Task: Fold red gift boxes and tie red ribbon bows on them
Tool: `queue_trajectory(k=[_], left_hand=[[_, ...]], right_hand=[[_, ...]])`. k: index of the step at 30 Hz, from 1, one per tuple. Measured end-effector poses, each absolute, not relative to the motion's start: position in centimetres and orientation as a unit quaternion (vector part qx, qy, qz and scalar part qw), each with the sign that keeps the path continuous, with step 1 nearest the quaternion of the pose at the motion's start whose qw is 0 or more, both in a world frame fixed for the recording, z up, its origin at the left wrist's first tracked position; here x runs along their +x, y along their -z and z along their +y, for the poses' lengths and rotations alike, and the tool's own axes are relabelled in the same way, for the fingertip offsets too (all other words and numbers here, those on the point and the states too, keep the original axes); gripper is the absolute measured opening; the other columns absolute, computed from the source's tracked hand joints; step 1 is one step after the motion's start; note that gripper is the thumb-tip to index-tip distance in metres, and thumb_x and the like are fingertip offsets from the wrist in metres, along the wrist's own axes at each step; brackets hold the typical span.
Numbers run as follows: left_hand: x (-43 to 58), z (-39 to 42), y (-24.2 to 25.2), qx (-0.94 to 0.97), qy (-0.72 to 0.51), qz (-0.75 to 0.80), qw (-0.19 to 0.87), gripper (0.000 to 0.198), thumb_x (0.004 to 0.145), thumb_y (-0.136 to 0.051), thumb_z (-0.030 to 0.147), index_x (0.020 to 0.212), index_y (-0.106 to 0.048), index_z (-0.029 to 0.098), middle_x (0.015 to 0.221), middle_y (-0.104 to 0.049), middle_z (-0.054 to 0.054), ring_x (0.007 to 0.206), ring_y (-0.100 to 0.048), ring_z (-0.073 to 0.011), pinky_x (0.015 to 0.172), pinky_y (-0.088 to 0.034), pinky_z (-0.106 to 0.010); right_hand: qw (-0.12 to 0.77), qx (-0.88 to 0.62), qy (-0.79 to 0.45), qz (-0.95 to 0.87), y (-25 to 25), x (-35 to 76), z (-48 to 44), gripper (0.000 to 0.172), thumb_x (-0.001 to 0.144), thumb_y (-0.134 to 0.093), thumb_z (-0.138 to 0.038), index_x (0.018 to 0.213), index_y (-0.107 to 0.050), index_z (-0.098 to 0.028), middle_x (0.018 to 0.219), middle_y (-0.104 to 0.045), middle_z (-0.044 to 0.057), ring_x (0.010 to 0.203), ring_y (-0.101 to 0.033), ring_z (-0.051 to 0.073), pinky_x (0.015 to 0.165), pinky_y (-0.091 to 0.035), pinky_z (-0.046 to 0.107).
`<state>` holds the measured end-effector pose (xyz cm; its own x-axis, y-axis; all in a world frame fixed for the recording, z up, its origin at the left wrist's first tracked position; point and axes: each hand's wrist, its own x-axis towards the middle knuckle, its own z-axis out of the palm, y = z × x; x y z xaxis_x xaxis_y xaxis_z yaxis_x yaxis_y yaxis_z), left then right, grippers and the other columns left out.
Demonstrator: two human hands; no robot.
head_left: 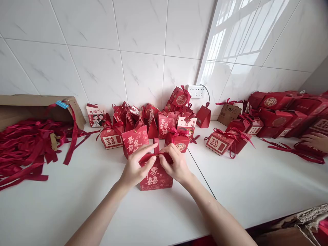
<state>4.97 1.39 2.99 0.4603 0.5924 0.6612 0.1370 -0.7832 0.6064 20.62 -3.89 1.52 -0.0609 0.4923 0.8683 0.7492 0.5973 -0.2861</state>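
Note:
A red gift box (156, 179) with white Chinese characters stands upright on the white table in front of me. My left hand (139, 165) pinches the ribbon (155, 147) at its top from the left, fingers and thumb partly bent. From the right, my right hand (175, 164) pinches at the same spot, its fingertips close to the left ones. A short loop of the ribbon rises between the hands. Just behind stand a similar red box (134, 138) and a red box with a ribbon bow (178, 138).
Loose red ribbons (28, 147) spill from a cardboard carton (38, 99) on the left. Finished-looking boxes (151, 118) line the tiled wall below a power strip (196, 91). More red boxes (276, 118) are stacked right, where another person's hand (316, 141) shows. A torn carton (294, 229) sits lower right.

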Motion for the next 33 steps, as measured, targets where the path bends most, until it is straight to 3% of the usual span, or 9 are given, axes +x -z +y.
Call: queue_trajectory(k=[4,7,12,16,23,33], left_hand=[[5.1,1.3,-3.1,0.822,-0.471,0.219,0.234,0.032,0.084,-0.056,0.027,0.115,-0.062,0.019,0.109,-0.069,-0.006,0.099,-0.065,-0.0195,0.090,-0.053,-0.031],[5.2,1.3,-2.9,0.795,-0.503,0.234,0.246,0.041,0.081,-0.059,0.027,0.121,-0.055,0.018,0.093,-0.070,-0.004,0.086,-0.066,-0.0164,0.084,-0.055,-0.029],[5.5,1.0,-2.4,0.738,-0.516,0.312,0.303,0.026,0.074,-0.066,0.037,0.091,-0.063,0.016,0.079,-0.070,-0.004,0.076,-0.067,-0.0180,0.069,-0.056,-0.027],[5.6,1.0,-2.6,0.735,-0.496,0.318,0.337,0.023,0.074,-0.065,0.038,0.078,-0.066,0.016,0.073,-0.070,-0.002,0.065,-0.065,-0.0164,0.060,-0.054,-0.024],[5.6,1.3,-3.3,0.779,-0.474,0.278,0.302,0.017,0.077,-0.060,0.032,0.070,-0.064,0.017,0.069,-0.069,0.000,0.067,-0.064,-0.0153,0.066,-0.053,-0.023],[5.4,1.2,-3.5,0.784,-0.481,0.231,0.318,0.015,0.078,-0.059,0.026,0.068,-0.065,0.017,0.072,-0.068,-0.001,0.067,-0.063,-0.0137,0.067,-0.052,-0.022]], right_hand=[[0.532,-0.432,0.095,-0.722,-1.7,20.7,-4.2,0.004,0.088,-0.047,-0.018,0.089,-0.050,-0.020,0.076,-0.053,0.003,0.070,-0.051,0.015,0.061,-0.046,0.028],[0.531,-0.433,0.076,-0.724,-1.8,20.8,-4.3,0.004,0.087,-0.048,-0.018,0.088,-0.051,-0.020,0.076,-0.051,0.003,0.069,-0.050,0.016,0.062,-0.046,0.029],[0.551,-0.448,0.028,-0.704,-2.0,20.7,-4.4,0.007,0.087,-0.048,-0.019,0.082,-0.053,-0.020,0.075,-0.051,0.002,0.069,-0.051,0.015,0.063,-0.045,0.029],[0.573,-0.460,-0.027,-0.678,-2.3,20.4,-4.4,0.010,0.085,-0.049,-0.018,0.076,-0.052,-0.020,0.074,-0.052,0.000,0.068,-0.051,0.014,0.064,-0.045,0.028],[0.586,-0.467,-0.060,-0.659,-2.3,20.0,-4.5,0.012,0.082,-0.049,-0.017,0.070,-0.049,-0.020,0.071,-0.050,-0.001,0.066,-0.049,0.013,0.062,-0.043,0.026],[0.559,-0.449,-0.038,-0.696,-2.7,20.7,-4.7,0.007,0.086,-0.052,-0.023,0.080,-0.053,-0.020,0.078,-0.053,0.002,0.073,-0.052,0.015,0.067,-0.045,0.028]])
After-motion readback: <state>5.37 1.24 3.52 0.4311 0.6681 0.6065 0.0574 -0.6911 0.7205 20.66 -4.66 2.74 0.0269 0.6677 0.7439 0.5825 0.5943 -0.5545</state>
